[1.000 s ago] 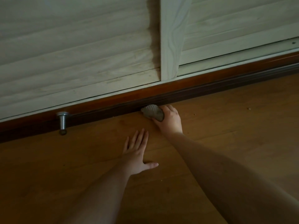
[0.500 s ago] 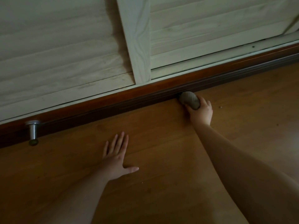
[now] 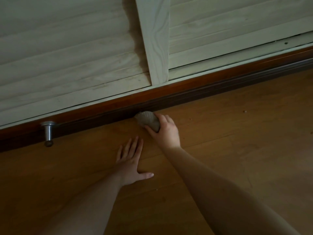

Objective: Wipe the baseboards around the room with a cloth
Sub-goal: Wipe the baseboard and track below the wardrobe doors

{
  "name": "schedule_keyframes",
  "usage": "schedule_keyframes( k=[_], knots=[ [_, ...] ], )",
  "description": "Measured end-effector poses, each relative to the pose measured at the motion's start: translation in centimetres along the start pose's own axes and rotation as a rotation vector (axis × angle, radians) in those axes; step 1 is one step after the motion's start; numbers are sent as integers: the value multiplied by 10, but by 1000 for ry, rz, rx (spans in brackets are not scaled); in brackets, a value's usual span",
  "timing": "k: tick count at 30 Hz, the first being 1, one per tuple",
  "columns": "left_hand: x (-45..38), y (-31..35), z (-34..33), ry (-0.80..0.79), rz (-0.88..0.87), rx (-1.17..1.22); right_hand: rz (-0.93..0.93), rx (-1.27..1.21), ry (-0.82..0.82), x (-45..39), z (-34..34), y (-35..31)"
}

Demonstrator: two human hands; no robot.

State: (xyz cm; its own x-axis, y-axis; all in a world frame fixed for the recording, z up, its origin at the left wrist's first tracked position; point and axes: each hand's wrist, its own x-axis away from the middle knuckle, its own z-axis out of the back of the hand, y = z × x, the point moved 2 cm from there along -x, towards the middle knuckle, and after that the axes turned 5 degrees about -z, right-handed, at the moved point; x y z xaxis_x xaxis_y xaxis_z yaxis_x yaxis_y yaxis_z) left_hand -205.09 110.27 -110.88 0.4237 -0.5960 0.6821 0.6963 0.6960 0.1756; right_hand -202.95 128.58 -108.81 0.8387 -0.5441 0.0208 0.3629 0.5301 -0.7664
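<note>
Right hand (image 3: pixel 165 133) grips wadded cloth (image 3: pixel 147 122), pressed to baseboard (image 3: pixel 186 94). Left hand (image 3: pixel 131 164) flat on floor (image 3: pixel 237 141), fingers straight, thumb splayed.

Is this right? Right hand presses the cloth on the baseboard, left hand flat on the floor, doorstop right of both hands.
Wrong on one point: the head view shows the doorstop left of both hands. The rest holds: right hand presses the cloth on the baseboard, left hand flat on the floor.
</note>
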Motion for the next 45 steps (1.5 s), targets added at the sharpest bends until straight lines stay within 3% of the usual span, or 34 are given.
schedule_keyframes(
  k=[9, 23, 28, 31, 33, 41, 45],
  knots=[
    [1, 0, -1, 44, -19, -14, 29, 27, 14, -14, -11, -19],
    [-1, 2, 0, -25, 18, -25, -178, 268, 119, -57, 147, 85],
    [-1, 2, 1, -25, 28, -26, -356, 208, 233, -62, 171, 109],
    [-1, 2, 2, -30, 19, -17, -430, 133, 352, -52, 153, 97],
    [-1, 1, 1, -20, 18, -13, -380, 57, 365, -40, 124, 73],
    [1, -4, -5, 58, -52, -20, -123, -217, 25, 0, 3, -40],
    [-3, -3, -7, 16, -9, -57, -63, -222, 2, -5, -7, -59]
  ],
)
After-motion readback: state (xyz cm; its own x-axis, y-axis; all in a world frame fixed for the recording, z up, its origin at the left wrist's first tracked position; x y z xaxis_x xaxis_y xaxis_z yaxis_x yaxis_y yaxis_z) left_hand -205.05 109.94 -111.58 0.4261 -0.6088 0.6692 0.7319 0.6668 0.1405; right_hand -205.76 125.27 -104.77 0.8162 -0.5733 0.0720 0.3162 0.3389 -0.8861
